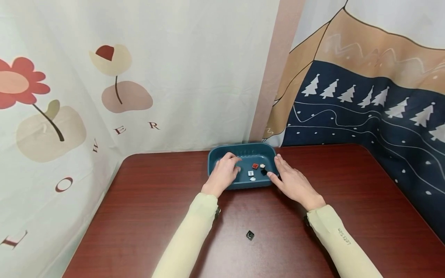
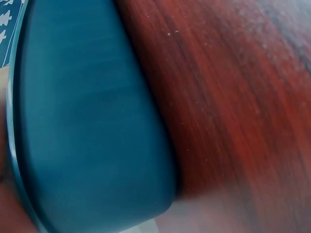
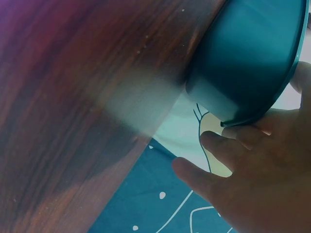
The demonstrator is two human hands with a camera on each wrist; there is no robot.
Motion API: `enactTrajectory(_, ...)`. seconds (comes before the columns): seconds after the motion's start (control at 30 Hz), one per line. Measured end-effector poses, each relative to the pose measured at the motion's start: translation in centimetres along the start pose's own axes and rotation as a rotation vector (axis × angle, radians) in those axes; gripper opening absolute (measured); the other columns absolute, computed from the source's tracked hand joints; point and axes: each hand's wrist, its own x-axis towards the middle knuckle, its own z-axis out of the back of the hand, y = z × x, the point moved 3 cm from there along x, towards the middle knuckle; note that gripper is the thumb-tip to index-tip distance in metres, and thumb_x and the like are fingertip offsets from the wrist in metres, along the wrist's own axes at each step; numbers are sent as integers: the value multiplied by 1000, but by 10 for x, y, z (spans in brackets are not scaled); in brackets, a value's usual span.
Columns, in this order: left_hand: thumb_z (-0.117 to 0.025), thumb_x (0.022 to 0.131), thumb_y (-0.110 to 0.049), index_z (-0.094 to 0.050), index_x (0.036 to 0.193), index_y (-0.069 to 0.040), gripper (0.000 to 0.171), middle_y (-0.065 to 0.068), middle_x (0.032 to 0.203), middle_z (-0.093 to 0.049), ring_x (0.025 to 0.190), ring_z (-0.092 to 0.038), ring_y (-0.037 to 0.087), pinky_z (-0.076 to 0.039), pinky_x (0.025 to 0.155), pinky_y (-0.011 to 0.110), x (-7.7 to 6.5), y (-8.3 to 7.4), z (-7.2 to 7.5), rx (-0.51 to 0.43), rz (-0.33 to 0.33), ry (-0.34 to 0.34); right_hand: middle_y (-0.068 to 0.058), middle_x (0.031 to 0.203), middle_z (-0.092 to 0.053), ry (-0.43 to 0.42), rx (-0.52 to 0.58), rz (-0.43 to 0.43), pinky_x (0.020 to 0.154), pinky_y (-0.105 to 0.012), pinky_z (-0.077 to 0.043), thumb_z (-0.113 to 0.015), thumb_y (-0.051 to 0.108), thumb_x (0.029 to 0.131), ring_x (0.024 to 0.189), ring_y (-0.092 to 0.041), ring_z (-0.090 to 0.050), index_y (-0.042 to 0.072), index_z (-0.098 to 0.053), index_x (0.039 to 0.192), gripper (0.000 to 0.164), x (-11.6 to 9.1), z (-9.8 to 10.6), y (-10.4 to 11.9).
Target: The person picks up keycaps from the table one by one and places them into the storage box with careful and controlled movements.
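A blue plastic tray stands at the back of the table. My left hand reaches over its left part with bent fingers; thumb and forefinger are apart, with nothing seen between them. My right hand touches the tray's right end, its fingers fairly straight along the outside and its thumb at the rim. In the tray lie several small keycap-like pieces: a red one, a cream one, a black one, a light one and a white one.
A black square keycap lies on the dark red wooden table, nearer me than the tray. Printed curtains hang behind the table and along its sides, close to the tray's back.
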Motion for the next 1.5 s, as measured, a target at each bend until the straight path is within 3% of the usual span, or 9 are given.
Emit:
enactTrajectory(0.27,-71,99,-14,-69,135,-11,36,9,141,-56,121,-61,29,-53,98,46,-5,-2,4,-10,-6,-68,-20,170,-17,5,3,-4,117,-61,-30,-43,55,108,154,-40,-25,-3,-20,163,83,0,1,0)
enactTrajectory(0.97,-71,99,-21,-64,142,-17,44,7,147,-55,130,-57,28,-47,106,53,-34,-30,18,47,-187,-179,-21,170,-17,0,11,-1,117,-61,-31,-42,58,107,153,-42,-26,-4,-21,162,86,-1,2,-1)
enactTrajectory(1.5,-68,100,-37,-64,141,-14,48,8,145,-59,130,-57,28,-46,106,46,-65,-55,20,218,-465,-181,-22,169,-19,-5,7,8,117,-60,-31,-45,53,108,153,-42,-27,-5,-23,162,82,1,2,1)
